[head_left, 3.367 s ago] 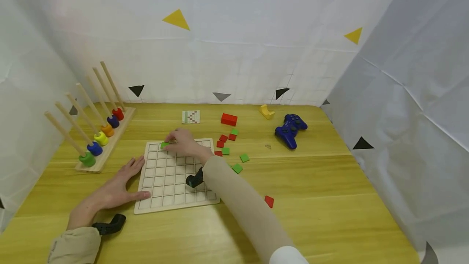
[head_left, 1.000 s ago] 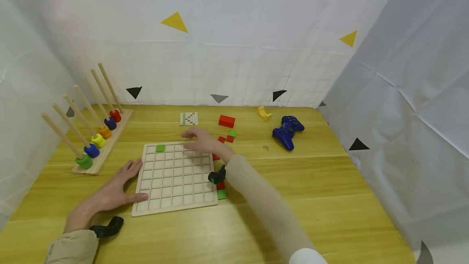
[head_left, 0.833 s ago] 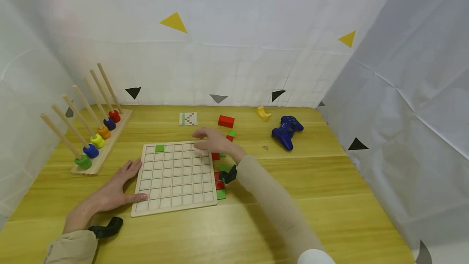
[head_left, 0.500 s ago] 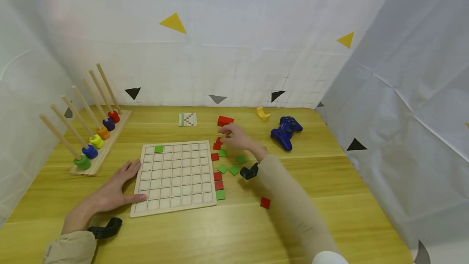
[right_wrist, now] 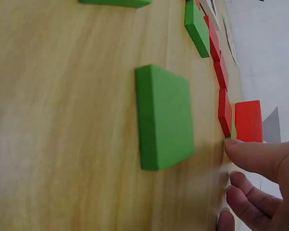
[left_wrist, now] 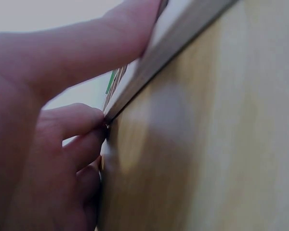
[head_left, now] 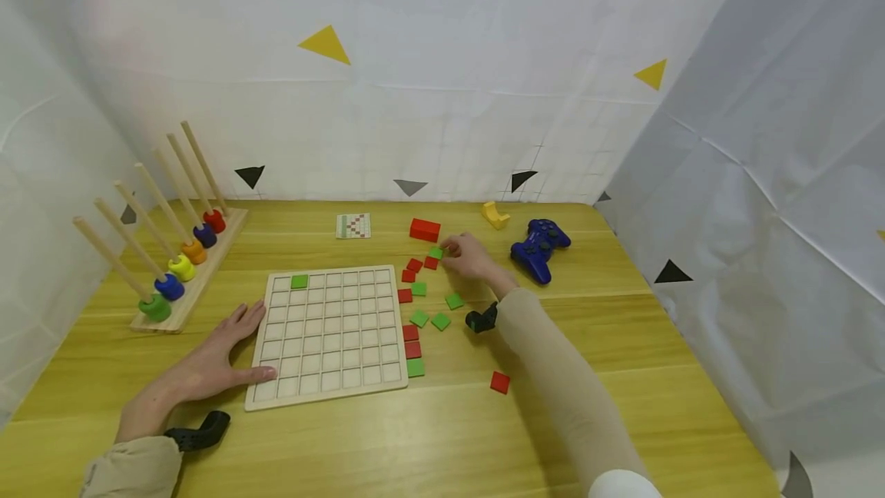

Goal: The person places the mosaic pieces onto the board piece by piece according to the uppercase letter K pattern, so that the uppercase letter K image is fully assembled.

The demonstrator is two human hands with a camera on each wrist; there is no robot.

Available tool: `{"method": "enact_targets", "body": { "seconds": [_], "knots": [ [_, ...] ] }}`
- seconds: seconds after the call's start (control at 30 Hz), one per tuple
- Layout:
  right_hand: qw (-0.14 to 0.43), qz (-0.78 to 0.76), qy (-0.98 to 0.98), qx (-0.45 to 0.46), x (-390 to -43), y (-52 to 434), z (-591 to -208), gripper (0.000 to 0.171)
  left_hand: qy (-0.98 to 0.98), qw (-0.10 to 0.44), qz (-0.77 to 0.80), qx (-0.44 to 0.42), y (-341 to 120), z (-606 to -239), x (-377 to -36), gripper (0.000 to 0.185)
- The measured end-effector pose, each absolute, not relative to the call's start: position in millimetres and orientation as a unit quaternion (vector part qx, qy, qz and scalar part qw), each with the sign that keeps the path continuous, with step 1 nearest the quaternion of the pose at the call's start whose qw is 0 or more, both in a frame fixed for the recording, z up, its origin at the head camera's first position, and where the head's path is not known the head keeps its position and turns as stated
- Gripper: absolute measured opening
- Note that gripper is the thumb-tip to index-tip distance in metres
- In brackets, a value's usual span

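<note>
The left hand [head_left: 207,369] lies flat on the table [head_left: 429,436], fingers straight, thumb and fingertips touching the near left edge of the grid board [head_left: 330,333]. One green tile [head_left: 299,281] sits in the board's far left corner. Farther back, beside loose tiles off the board's right edge, the right hand [head_left: 470,256] touches a small green tile [head_left: 435,253] with a fingertip; whether it pinches it cannot be told.

Small green square tile [head_left: 435,253] lies flat on table, touched by right hand [head_left: 470,256] fingertips. Wooden grid board [head_left: 328,336] lies flat; left hand [head_left: 207,363] rests at its left edge.
</note>
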State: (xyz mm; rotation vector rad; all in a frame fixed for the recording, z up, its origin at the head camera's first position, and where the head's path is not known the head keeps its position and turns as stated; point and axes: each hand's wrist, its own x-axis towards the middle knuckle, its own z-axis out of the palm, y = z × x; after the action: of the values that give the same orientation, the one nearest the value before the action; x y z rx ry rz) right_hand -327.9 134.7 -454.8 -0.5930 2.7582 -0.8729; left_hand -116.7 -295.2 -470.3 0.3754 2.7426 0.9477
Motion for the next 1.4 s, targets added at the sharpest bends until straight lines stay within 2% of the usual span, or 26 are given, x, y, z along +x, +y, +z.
{"method": "enact_targets", "body": {
  "seconds": [0.77, 1.4],
  "knots": [
    [0.096, -0.266, 0.943, -0.176, -333.3, 128.0, -456.8, 0.025, 0.932, 0.098, 0.324, 0.132, -294.8, -470.3, -116.0, 0.112],
    [0.084, -0.29, 0.933, -0.193, -331.3, 139.3, -460.9, 0.022, 0.932, 0.101, 0.323, 0.13, -294.4, -469.6, -116.3, 0.112]
  ]
}}
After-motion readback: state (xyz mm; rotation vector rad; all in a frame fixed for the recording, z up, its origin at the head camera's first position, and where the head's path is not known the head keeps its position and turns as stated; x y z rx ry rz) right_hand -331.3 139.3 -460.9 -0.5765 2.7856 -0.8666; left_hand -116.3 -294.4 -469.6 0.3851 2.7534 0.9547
